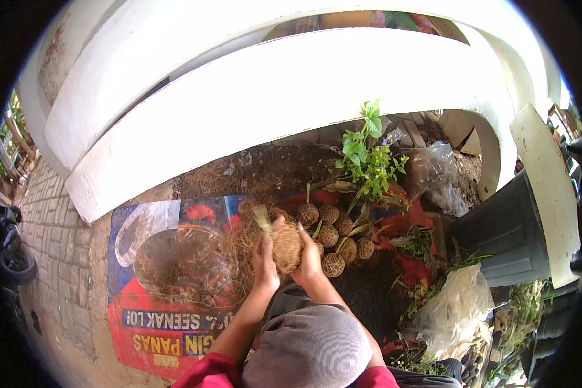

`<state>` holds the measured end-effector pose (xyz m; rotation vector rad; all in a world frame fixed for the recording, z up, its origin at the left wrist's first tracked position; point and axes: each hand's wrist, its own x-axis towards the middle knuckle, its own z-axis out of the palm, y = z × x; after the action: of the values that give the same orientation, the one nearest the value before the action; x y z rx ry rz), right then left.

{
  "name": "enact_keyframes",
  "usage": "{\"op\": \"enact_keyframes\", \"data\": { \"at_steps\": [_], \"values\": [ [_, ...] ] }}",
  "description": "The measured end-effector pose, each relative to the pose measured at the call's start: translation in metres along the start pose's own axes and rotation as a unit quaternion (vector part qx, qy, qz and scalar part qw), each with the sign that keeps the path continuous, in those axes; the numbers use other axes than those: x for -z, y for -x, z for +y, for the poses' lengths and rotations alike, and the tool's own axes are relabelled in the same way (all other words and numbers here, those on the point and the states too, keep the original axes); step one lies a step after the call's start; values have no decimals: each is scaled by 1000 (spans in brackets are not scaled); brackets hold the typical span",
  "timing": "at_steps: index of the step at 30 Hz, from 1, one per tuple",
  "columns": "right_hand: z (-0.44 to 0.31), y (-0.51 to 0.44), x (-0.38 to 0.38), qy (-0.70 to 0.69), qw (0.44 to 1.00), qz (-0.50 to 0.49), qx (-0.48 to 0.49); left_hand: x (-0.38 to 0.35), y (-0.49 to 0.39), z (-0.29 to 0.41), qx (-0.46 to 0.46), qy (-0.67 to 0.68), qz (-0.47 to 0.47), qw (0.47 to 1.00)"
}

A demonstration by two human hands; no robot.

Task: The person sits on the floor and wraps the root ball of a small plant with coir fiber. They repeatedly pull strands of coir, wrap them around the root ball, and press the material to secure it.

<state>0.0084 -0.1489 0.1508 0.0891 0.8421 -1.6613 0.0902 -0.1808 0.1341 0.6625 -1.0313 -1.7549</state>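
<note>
Between my two hands is a ball wrapped in brown fibre (286,247), with a pale green leaf or stem piece (261,218) sticking out at its upper left. My left hand (266,262) presses on the ball's left side, and my right hand (310,257) clasps its right side. A pile of loose coconut-like fibre (247,237) lies just left of the hands. Several finished-looking fibre balls (328,235) sit grouped to the right, some with green shoots. A printed banner sheet (145,334) lies beneath, with a soil-smeared round patch (184,264) at its left.
White curved slats (271,97) span the far side. A leafy green plant (368,155) stands behind the balls. Plastic bags (456,310), a dark bucket (509,237) and dark soil (368,296) are on the right. Brick paving (58,233) runs along the left.
</note>
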Motion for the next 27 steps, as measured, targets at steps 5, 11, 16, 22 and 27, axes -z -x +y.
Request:
{"op": "enact_keyframes", "data": {
  "at_steps": [5,11,16,22,27],
  "values": [
    [0,2,5,470,779,-78,408,18,-6,-15,133,319,58,937],
    [2,0,16,499,711,-117,482,14,6,-27,248,261,90,929],
    [2,1,31,412,827,34,381,10,12,-29,276,135,58,950],
    [7,-19,43,175,973,56,142,12,8,-38,186,187,56,963],
    [9,-23,37,132,960,-22,245,16,0,-28,277,334,135,891]
  ]
}}
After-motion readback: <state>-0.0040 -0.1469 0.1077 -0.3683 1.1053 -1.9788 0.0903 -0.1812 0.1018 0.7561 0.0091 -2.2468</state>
